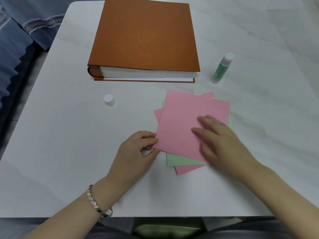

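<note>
Left hand (136,152) pinching corner of top sheet (181,121); right hand (222,138) pressing it flat, fingers straight; glue (220,69) standing uncapped, cap (109,100) lying apart; album (143,37) lying closed; pasting likely not yet begun.

A white table (57,161) with faint grey marble veining filled most of the view, its far left corner rounded and its near edge running straight across the bottom. To the left lay blue fabric (19,37) with a pale embroidered trim (39,23) and a pleated skirt (10,78) hanging toward a dark grey floor (12,121). Beneath the near edge showed something green (167,228), too dim to identify. The light was soft and even, casting only weak shadows.
</note>
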A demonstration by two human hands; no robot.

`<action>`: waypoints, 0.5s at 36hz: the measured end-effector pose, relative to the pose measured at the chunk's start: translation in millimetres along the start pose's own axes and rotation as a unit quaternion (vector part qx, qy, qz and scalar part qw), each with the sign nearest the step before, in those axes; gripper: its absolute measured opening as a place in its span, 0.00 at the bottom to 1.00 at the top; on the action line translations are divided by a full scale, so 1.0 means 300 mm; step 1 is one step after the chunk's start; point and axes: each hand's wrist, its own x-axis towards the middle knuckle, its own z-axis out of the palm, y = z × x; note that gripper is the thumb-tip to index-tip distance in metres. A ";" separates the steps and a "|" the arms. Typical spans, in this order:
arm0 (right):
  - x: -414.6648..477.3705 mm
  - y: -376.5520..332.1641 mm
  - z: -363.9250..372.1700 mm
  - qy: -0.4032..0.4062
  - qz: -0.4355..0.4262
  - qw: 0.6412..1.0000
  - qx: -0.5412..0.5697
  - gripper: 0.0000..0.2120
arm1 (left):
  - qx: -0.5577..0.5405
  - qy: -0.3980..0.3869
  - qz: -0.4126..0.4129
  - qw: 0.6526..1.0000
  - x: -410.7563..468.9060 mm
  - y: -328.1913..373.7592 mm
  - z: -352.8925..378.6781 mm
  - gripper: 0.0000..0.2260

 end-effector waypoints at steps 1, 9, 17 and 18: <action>0.007 -0.007 0.012 -0.002 -0.007 1.000 -0.008 0.21 | -0.002 0.002 0.001 1.000 0.000 0.000 0.001 0.11; 0.024 -0.039 0.078 -0.041 -0.014 0.996 -0.071 0.26 | 0.038 -0.040 0.022 0.998 0.010 -0.022 -0.008 0.09; 0.024 -0.039 0.089 -0.021 -0.020 0.994 -0.106 0.25 | 0.236 -0.047 0.230 0.943 0.116 0.057 0.057 0.15; 0.025 -0.040 0.089 -0.018 -0.020 0.994 -0.109 0.25 | 0.248 -0.068 0.238 0.937 0.141 0.062 0.089 0.17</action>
